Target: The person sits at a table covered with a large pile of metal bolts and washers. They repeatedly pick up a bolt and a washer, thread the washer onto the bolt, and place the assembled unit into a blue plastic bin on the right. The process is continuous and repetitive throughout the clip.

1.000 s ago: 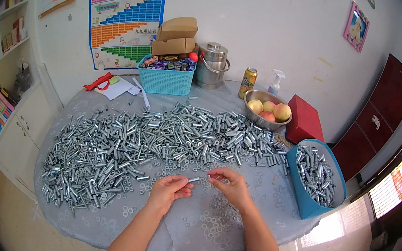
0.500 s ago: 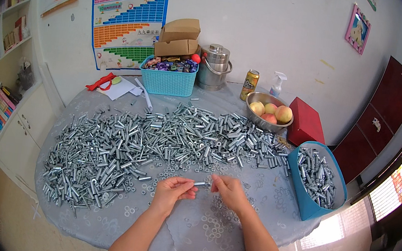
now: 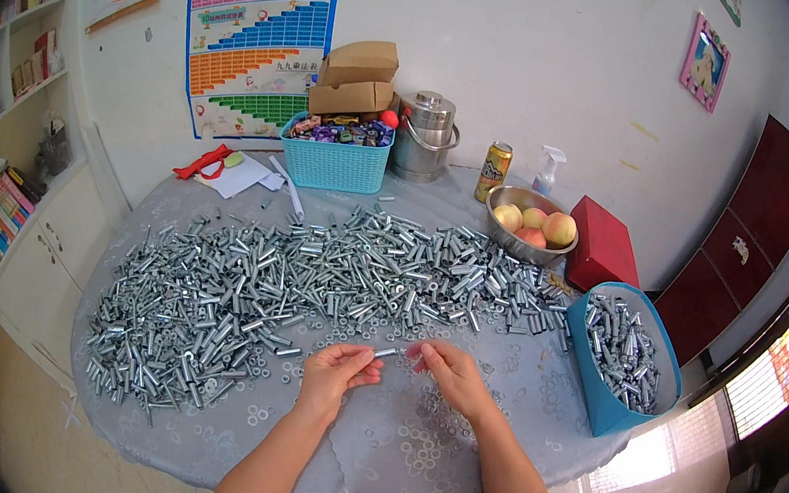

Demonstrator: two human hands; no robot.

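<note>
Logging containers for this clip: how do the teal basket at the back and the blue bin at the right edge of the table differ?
The teal basket has latticed walls and stands upright; the blue bin has smooth walls and leans.
The basket holds colourful small items, with cardboard boxes stacked on top; the bin holds only silver metal pieces.
Both are open-topped and sit on the round table.

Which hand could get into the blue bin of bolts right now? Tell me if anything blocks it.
Probably the right hand: the blue bin stands open-topped on its side, with only flat washers on the table between. It does already pinch a small bolt.
</note>
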